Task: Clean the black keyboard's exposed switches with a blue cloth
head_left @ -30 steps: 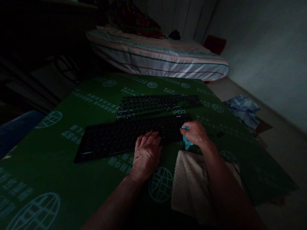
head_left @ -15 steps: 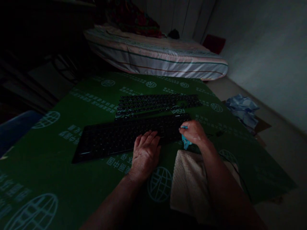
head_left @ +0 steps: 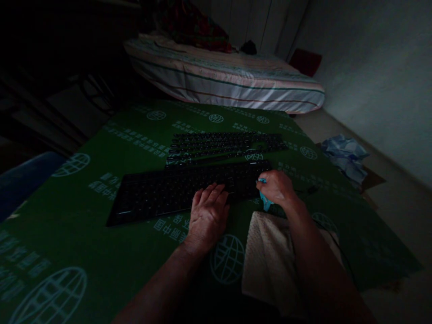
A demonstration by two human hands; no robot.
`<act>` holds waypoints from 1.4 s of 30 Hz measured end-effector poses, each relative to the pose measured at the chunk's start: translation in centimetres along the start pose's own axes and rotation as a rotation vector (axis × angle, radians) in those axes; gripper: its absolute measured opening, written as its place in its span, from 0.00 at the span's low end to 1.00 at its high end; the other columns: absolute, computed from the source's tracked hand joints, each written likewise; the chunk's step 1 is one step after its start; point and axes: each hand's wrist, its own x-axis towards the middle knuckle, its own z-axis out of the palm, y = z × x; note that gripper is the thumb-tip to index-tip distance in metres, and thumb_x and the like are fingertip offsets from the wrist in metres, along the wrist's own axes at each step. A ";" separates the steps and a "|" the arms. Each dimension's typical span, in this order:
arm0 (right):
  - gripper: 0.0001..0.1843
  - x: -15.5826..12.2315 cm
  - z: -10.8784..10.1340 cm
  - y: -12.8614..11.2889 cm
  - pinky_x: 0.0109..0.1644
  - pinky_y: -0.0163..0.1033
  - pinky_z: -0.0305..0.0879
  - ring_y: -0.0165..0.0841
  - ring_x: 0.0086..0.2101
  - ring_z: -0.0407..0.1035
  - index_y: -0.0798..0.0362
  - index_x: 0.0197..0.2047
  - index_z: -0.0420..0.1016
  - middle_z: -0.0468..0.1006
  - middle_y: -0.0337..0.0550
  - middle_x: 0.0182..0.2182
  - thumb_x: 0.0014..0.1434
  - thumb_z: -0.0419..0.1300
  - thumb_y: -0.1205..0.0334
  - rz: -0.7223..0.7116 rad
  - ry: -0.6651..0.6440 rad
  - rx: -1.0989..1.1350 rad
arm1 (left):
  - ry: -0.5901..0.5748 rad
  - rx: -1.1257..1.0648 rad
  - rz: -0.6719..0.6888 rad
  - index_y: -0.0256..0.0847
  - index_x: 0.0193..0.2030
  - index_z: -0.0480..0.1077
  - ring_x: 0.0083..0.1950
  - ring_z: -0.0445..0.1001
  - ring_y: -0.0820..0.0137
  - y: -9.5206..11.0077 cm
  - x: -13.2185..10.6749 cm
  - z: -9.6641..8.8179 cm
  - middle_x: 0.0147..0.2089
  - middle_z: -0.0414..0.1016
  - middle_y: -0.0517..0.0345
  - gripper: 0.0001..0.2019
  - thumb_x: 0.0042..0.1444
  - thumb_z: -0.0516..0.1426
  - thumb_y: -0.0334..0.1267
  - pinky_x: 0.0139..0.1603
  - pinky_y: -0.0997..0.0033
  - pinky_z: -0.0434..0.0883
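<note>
A black keyboard (head_left: 151,193) lies at a slant on the green table. My left hand (head_left: 209,211) rests on its front part, palm down and fingers stretched out flat. At the keyboard's right end, my right hand (head_left: 277,186) is closed around a small limp teal-blue piece (head_left: 266,202), probably cloth; its lower end hangs out below the fingers. Beyond the keyboard, loose black keycaps (head_left: 209,145) are laid out in rows, with green showing between them. A beige towel (head_left: 266,256) lies under my right forearm, which covers part of it.
The green printed table (head_left: 135,265) fills the foreground. A black cable with a plug (head_left: 313,189) lies right of my right hand. Behind stands a bed with a striped sheet (head_left: 229,85). Crumpled bluish plastic (head_left: 344,155) is on the floor at right, a blue seat (head_left: 33,180) at left.
The whole view has shifted slightly, so everything appears a little further right. Both hands keep nearly the same place on the keyboard, and the right still grips the teal-blue piece.
</note>
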 end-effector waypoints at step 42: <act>0.12 0.1 -0.2 0.8 0.30 0.34 0.59 0.34 0.31 0.73 0.48 0.32 0.80 0.81 0.43 0.28 0.52 0.56 0.58 0.006 0.002 -0.013 | -0.007 -0.007 -0.003 0.39 0.50 0.70 0.60 0.64 0.56 0.1 0.0 -0.2 0.58 0.69 0.50 0.14 0.59 0.52 0.34 0.59 0.49 0.60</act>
